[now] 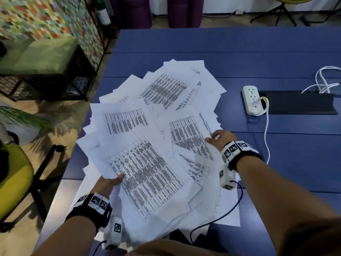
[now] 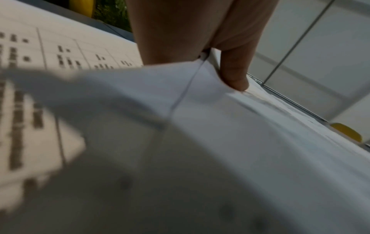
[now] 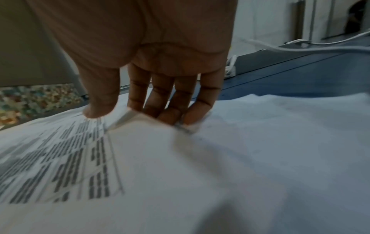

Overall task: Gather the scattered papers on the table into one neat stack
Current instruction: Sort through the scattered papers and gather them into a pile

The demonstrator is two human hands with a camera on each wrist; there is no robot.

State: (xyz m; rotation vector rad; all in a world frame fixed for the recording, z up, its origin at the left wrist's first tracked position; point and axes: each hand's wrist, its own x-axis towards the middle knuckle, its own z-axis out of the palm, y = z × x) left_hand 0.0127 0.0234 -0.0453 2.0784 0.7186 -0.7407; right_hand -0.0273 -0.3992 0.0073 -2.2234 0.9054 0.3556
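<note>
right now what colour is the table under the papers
Blue, a dark matte blue table under the white papers; the head view shows it best.

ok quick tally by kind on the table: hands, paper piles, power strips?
Hands: 2, left hand and right hand
Paper pile: 1, sheets too overlapped to count
Power strip: 1
Total: 4
</note>
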